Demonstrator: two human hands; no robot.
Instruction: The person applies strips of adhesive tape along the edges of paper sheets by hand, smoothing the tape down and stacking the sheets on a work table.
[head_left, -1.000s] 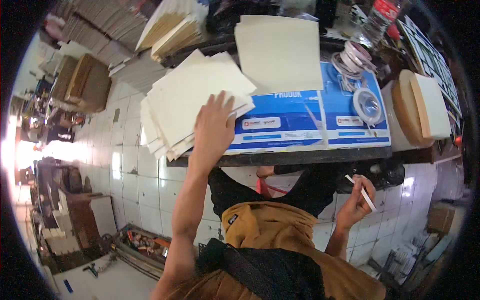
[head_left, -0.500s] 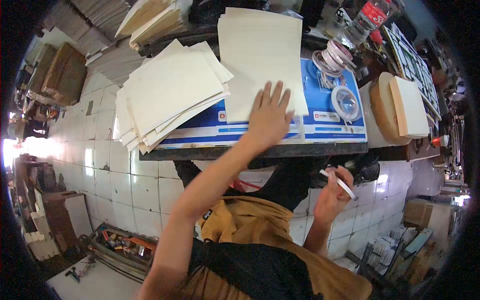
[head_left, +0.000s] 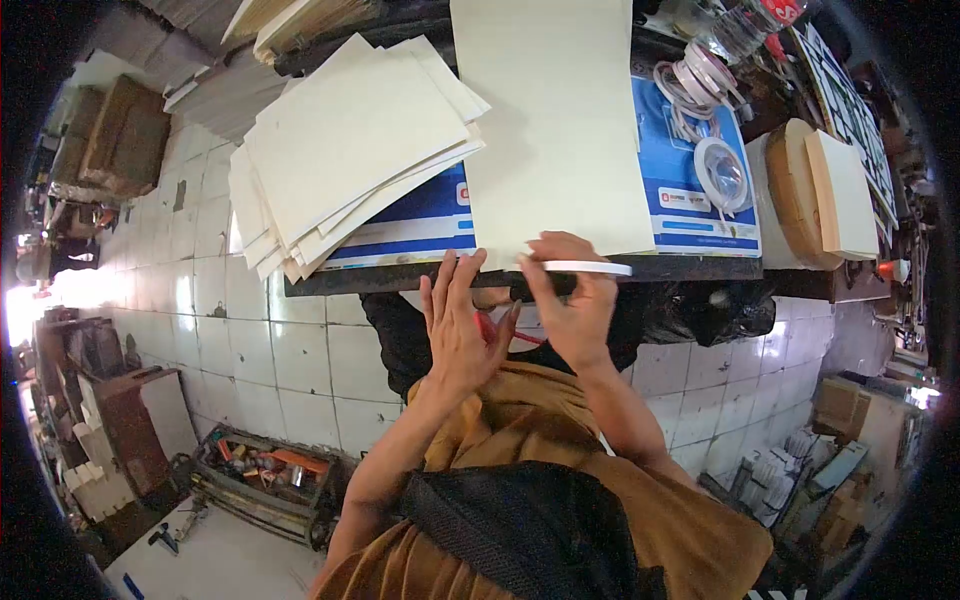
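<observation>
A large cream sheet (head_left: 560,140) lies on the table, its near edge close to the table's front edge. My right hand (head_left: 578,310) is at that near edge, fingers closed around a thin white roll of tape (head_left: 595,267) seen edge-on. My left hand (head_left: 460,325) is beside the sheet's near left corner, fingers stretched out and thumb apart, holding nothing. Left of the sheet is a loose, fanned stack of cream sheets (head_left: 355,140). A blue printed sheet (head_left: 690,225) shows underneath on the table.
More tape rolls (head_left: 700,80) and a clear-centred white roll (head_left: 722,175) lie at the right. Beyond them stand a plastic bottle (head_left: 745,30), a round wooden block (head_left: 795,195) and a cream block (head_left: 842,195). A toolbox (head_left: 265,480) sits low on the left.
My left hand has come off the sheet's surface, back to its near left corner. My right hand has risen from beside my lap to the sheet's near edge with the tape roll.
</observation>
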